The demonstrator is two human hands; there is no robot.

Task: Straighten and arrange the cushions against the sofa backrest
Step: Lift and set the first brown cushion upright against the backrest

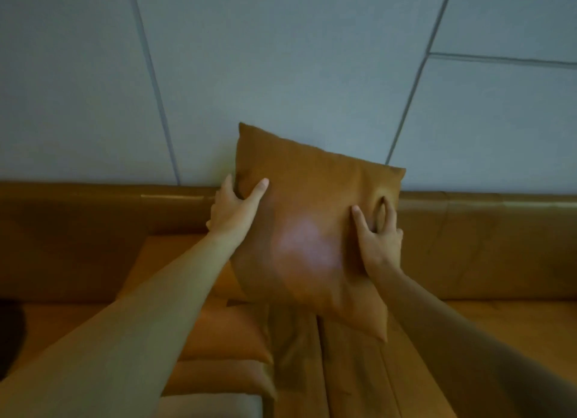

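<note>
While both hands, left point(232, 210) and right point(379, 238), clasp its side edges, a tilted tan cushion point(312, 230) stands above the sofa point(484, 245). No writing shows. Behind rises a grey panelled wall point(281, 58).

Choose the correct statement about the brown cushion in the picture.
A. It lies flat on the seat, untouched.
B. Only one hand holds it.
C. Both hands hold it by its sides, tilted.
C: the left hand and right hand grip opposite sides of the tilted cushion.
</note>
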